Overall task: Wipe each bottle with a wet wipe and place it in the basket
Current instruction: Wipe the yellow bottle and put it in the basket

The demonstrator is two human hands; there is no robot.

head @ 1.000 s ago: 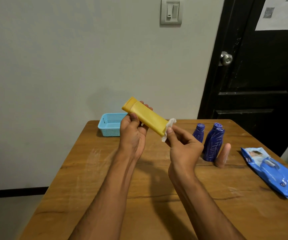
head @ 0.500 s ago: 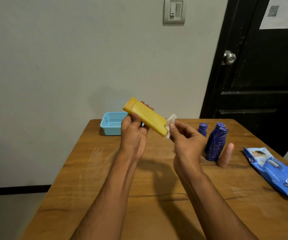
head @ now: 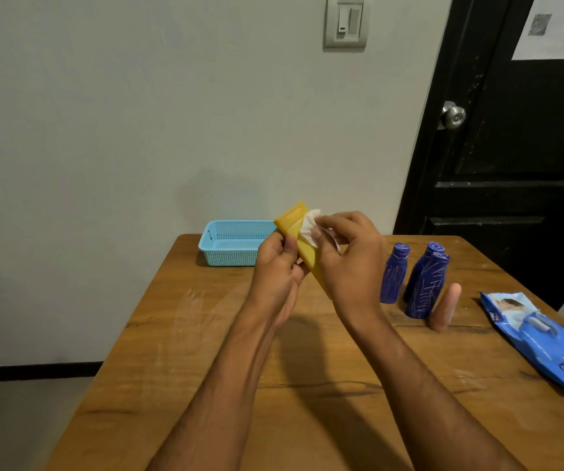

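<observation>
Our left hand [head: 278, 263] is curled around the yellow bottle [head: 302, 248], thumb on its near face, holding it tilted above the table with its broad end up toward eleven o'clock. Our right hand [head: 351, 263] has its fingers bent, pinching a white wet wipe [head: 311, 226] against the upper part of that bottle; the lower end of the bottle is hidden behind this hand.

Beneath lies one wooden table [head: 205, 385]. At four o'clock from our hands lies one blue wipes pack [head: 542, 341], flat near the table's right edge. At ten o'clock, by the far edge, sits one light blue basket [head: 233, 244]; we cannot tell whether anything is in it. At three o'clock stand three dark blue bottles [head: 425, 287], upright and close together, two of them overlapping in view. Just beside them, toward four o'clock, one small peach bottle [head: 445, 307] stands upright.
</observation>
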